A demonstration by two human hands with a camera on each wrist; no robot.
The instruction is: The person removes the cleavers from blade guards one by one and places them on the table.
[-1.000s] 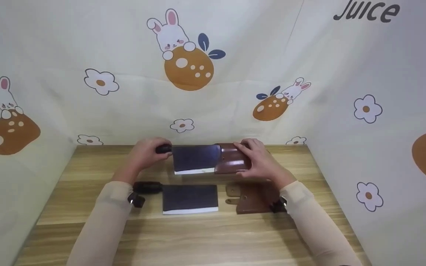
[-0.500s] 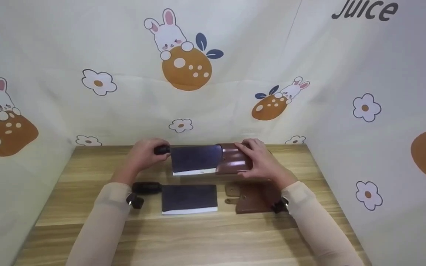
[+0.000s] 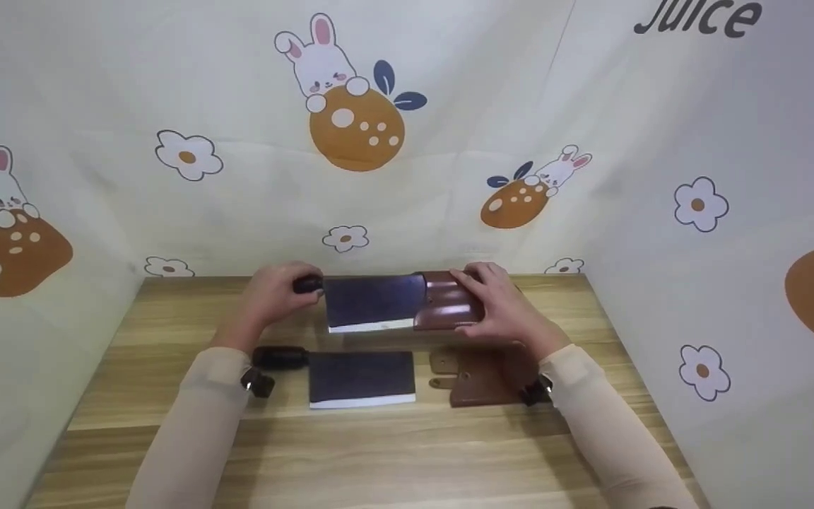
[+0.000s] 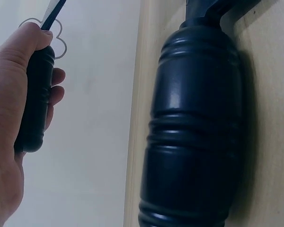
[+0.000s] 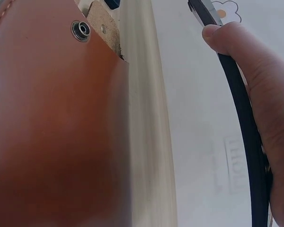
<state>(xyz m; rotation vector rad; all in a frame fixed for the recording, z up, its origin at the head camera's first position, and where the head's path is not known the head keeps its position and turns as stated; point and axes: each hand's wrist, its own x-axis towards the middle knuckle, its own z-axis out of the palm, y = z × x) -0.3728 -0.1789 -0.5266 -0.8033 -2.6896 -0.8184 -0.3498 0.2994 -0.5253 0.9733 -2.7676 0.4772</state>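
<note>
In the head view my left hand (image 3: 276,300) grips the black handle (image 3: 308,284) of a cleaver (image 3: 375,304) near the back of the table. The left wrist view shows the thumb and fingers wrapped round that ridged handle (image 4: 36,104). My right hand (image 3: 506,304) holds a glossy brown leather sheath (image 3: 446,300), thumb and fingers on its opposite long edges. The far end of the blade is hidden inside this sheath; the part nearer the handle is bare, dark with a bright edge. In the right wrist view the held sheath (image 5: 246,127) appears edge-on as a dark strip.
A second cleaver (image 3: 362,380) lies flat in front, handle to the left. Right of it lies another brown sheath (image 3: 485,378) with strap tabs and a metal snap (image 5: 81,30), partly under my right wrist. The wooden table (image 3: 350,459) meets patterned cloth walls (image 3: 237,212) behind and at both sides.
The held cleaver has shifted slightly left and its sheath slightly right, so a little more blade shows between them. Both hands keep their grip. The cleaver and sheath on the table stay put.
</note>
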